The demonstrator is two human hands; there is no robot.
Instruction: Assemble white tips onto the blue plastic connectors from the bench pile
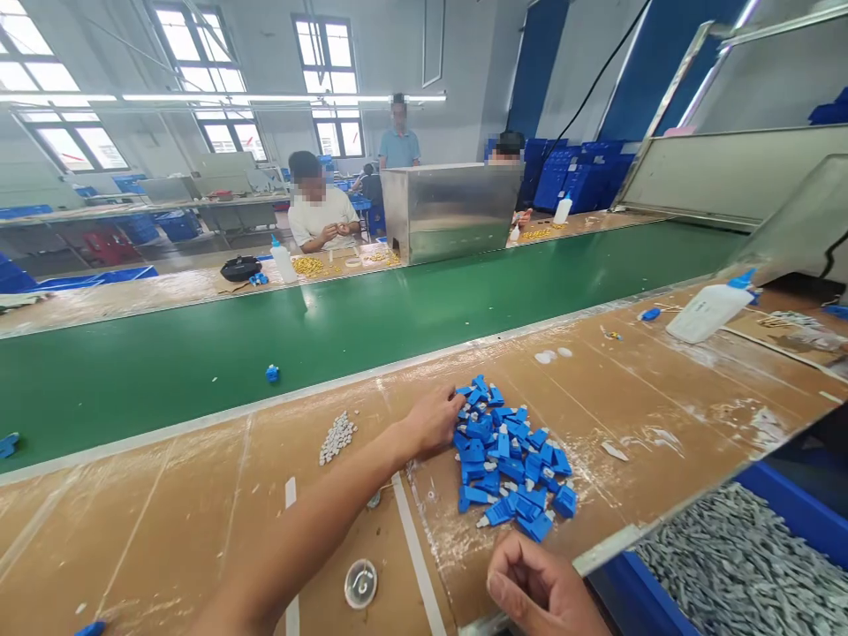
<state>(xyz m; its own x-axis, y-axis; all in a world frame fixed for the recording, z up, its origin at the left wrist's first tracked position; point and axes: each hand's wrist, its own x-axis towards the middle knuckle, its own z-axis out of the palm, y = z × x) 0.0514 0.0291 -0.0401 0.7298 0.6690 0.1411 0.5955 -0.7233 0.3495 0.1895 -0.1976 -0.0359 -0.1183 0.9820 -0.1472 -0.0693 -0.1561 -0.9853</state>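
Note:
My left hand (pixel 434 420) reaches across the table to the upper left edge of a heap of small blue plastic parts (pixel 510 468) with whitish tips. Its fingers are bent and closed against the parts; what they pinch, if anything, is hidden. Nearer to me, just below the heap at the table's front edge, is my right hand (pixel 543 583). Its fingers are curled in with the thumb against them, and the inside of the grip does not show.
A small pile of grey pieces (pixel 337 437) and a round clear dish (pixel 360 584) lie left of the heap. A white squeeze bottle (pixel 712 309) leans at right. The blue bin (pixel 669 592) holds grey parts. Beyond the green belt (pixel 371 309), people sit and stand.

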